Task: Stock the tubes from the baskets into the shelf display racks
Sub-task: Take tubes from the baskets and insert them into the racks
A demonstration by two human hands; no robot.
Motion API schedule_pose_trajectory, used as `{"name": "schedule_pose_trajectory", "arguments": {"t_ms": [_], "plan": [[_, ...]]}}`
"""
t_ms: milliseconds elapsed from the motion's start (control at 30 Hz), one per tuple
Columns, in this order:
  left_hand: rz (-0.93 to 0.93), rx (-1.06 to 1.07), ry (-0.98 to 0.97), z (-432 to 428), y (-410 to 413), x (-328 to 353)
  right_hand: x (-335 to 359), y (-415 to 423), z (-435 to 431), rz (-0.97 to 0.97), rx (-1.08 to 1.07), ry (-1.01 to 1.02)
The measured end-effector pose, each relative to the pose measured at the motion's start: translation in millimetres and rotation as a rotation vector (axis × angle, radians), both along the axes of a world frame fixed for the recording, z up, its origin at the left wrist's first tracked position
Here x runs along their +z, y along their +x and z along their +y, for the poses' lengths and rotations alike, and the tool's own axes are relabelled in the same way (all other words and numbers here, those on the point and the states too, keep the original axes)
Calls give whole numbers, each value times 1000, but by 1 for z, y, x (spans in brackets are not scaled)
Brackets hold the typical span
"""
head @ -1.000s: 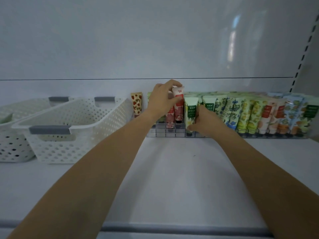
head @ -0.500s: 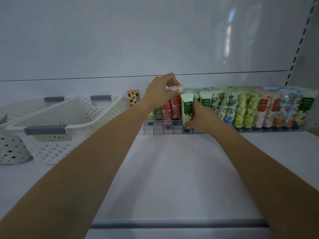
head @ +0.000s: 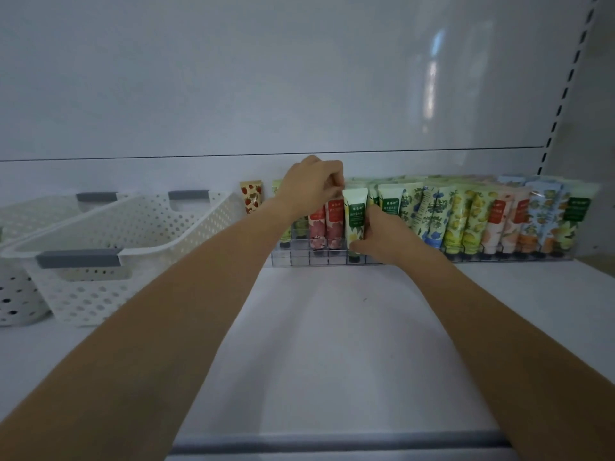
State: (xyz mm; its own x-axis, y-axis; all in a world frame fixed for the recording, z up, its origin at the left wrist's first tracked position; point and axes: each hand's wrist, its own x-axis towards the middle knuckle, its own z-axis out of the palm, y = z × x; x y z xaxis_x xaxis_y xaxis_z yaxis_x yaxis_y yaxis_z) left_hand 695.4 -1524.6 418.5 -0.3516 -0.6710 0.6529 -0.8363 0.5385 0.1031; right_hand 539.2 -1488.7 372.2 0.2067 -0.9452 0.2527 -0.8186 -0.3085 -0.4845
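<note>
The left hand (head: 312, 184) pinched, apparently, a red tube (head: 334, 218); the right hand (head: 382, 239) gripped a white tube (head: 355, 217); both needed seating upright.

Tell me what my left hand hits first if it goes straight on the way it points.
The left hand pinches the pink tube; past it, likely the back panel, depth unclear.

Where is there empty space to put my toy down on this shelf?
The white shelf floor in front of the clear rack, right of the baskets, is bare. The rack itself is crowded with tubes, most tightly on its right.
</note>
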Motion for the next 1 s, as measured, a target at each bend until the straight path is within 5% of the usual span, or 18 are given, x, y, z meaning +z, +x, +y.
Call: {"name": "schedule_pose_trajectory", "arguments": {"t_ms": [267, 433, 567, 767, 1000], "plan": [[-40, -52, 154, 0, 10, 17, 12, -2, 1, -67, -19, -73], [-226, 87, 147, 16, 70, 46, 30, 0, 18, 131, -211, -449], [-344, 256, 233, 34, 140, 59, 50, 22, 26, 103, -115, -716], [-289, 380, 296, 62, 249, 68, 85, 148, 25, 94, 286, -581], [-300, 461, 417, 95, 374, 70, 100, 293, 41, 392, 572, -249]]}}
